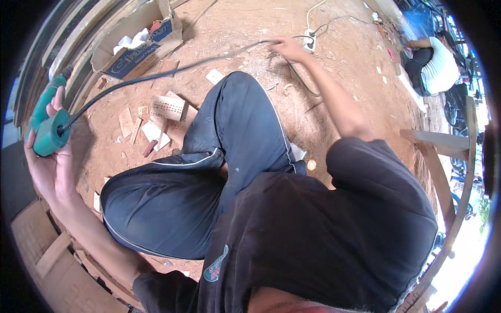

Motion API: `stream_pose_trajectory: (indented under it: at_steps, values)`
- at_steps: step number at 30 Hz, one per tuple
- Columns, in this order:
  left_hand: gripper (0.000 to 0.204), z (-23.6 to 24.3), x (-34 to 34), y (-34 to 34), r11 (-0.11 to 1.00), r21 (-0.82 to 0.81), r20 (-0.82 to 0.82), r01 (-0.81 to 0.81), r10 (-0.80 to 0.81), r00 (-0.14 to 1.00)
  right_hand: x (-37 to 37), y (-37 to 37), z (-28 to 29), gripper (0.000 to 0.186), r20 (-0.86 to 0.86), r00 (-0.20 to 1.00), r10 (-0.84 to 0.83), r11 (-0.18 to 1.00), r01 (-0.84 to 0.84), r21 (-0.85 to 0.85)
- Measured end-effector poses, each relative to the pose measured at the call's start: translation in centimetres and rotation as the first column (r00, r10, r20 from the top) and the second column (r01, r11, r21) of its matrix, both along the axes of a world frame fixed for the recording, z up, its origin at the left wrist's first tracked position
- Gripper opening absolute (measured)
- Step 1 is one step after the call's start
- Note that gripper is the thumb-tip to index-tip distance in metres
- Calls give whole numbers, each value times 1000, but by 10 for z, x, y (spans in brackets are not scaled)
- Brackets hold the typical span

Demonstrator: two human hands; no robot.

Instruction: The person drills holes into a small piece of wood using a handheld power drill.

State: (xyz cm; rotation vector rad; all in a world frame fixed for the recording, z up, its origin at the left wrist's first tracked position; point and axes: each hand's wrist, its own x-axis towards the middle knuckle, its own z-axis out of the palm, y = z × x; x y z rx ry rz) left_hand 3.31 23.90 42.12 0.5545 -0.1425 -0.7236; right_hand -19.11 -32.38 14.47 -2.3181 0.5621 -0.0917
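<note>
Dirt floor point(229, 26) opens rightward from the green tool point(43, 110) beside plank edges point(67, 48).

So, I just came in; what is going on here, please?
The person holds a green corded power tool in the left hand. The right hand is at the tool's black cord, beside a white socket strip on the dirt floor; whether it grips the cord is unclear. Wooden pieces, some with holes, lie in front, and a co-worker is bent low farther off.
</note>
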Motion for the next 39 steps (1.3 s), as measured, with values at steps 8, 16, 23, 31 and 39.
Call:
stream_pose_trajectory:
  at_steps: [8,16,23,31,39]
  values:
    - [67,8,-37,-68,949,216,202,229,-273,941,-255,-138,229,25,435,897,-82,738,348,-578]
    - [55,-6,-93,-140,835,372,1,406,-437,899,-399,-43,148,26,-74,899,-432,761,319,-565]
    - [50,-3,-103,-136,722,486,-235,493,-435,869,-315,103,70,56,-779,616,114,929,212,304]
    - [43,-32,-100,-145,781,515,-42,352,-388,921,-59,160,162,50,148,979,-139,933,80,350]
    - [35,-57,-90,-146,747,641,109,180,-320,941,58,256,204,56,87,966,244,408,-183,894]
